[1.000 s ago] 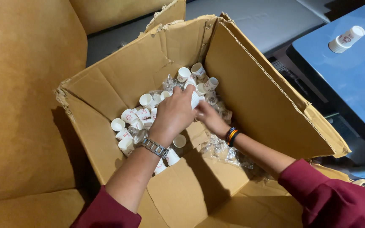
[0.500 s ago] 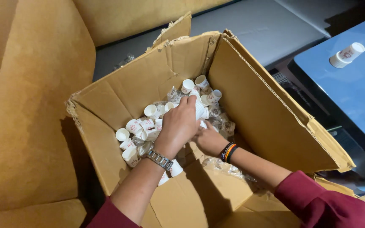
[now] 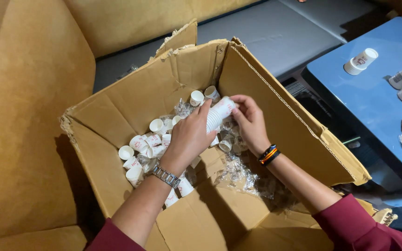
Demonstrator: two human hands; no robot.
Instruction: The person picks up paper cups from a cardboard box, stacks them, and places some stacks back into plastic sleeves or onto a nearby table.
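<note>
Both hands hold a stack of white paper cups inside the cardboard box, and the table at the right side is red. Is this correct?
Not quite. The head view shows the left hand and right hand holding the stack of white paper cups inside the cardboard box, but the table at the right side is blue, not red.

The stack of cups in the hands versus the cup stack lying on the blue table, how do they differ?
The held stack is inside the cardboard box, gripped by the left hand and right hand; the table stack lies untouched on the blue table. Both are white paper cups, tilted.
</note>
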